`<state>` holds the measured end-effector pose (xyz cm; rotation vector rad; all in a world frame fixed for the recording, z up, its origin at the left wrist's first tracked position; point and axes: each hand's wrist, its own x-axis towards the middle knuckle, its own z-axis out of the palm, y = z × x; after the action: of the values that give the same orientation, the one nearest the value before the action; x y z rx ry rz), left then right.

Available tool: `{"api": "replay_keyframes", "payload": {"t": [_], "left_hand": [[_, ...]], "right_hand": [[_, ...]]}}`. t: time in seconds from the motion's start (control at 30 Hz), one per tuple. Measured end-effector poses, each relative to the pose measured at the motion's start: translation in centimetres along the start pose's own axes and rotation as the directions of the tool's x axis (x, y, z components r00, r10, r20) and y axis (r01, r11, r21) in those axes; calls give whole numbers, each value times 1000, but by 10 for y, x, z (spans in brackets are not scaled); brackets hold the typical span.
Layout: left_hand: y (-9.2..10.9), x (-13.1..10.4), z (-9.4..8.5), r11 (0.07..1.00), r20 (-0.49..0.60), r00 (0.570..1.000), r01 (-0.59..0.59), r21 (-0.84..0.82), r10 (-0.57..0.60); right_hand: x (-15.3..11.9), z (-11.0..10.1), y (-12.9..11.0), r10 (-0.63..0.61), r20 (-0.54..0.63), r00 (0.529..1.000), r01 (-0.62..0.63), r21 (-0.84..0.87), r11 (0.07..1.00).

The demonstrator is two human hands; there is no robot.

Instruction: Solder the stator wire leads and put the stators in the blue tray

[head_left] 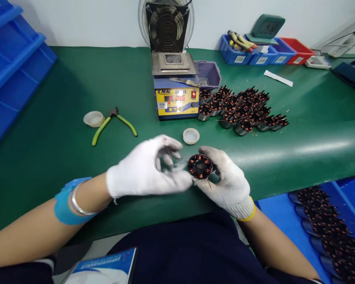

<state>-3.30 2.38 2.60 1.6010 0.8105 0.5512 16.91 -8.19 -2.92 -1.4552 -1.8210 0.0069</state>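
My right hand (225,183), in a white knit glove with a yellow cuff edge, is wrapped round a motor stator (200,166). The stator has a round black core with copper windings, and its ring faces me; thin wire ends stick out of it. Just left of it is my gloved left hand (154,167), a little blurred, fingers curved but apart, with nothing visible between them. Beyond the hands lies a small white cap (191,136). Green-handled cutting pliers (114,118) rest with handles spread beside a small translucent cup (94,118).
A solder pot (177,98) with a fan (168,24) stands at the back. Right of it are several stators (244,108) and a purple bin (208,73). Small parts bins (239,57) line the wall. Blue crates (14,75) rise at left; a blue crate (275,217) of stators sits lower right.
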Motion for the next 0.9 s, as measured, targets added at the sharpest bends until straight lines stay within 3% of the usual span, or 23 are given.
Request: {"api": "replay_keyframes", "payload": {"t": [0.1,0.17,0.23,0.3,0.37,0.5,0.67,0.8,0.9], "left_hand": [[-15,2,18,979,245,950,204,-17,-194],[-18,1,16,953,300,922,286,-105,-244],[-16,2,7,940,210,954,261,-219,-216],[-13,5,-3,947,21,991,134,-292,-134],[-12,8,-5,974,-115,993,14,-227,-41],[-12,7,9,999,-26,999,-34,8,34],[0,-1,-1,980,207,978,76,-184,-37],[-2,9,-4,982,-4,1000,3,-188,-4],[-6,13,6,997,-12,1000,9,-73,-10]], "right_hand": [[1,1,1,-32,53,998,31,21,999],[0,1,1,-31,62,998,30,15,999],[-1,1,0,-10,50,999,10,-7,1000],[-2,0,0,-8,43,999,8,-20,1000],[-3,0,-1,-30,56,998,31,-9,999],[-4,3,0,-42,88,995,41,9,999],[-2,0,0,3,8,1000,-3,-17,1000],[-2,-2,-2,9,10,1000,-9,-9,1000],[-4,0,-3,-14,56,998,13,8,1000]]}}
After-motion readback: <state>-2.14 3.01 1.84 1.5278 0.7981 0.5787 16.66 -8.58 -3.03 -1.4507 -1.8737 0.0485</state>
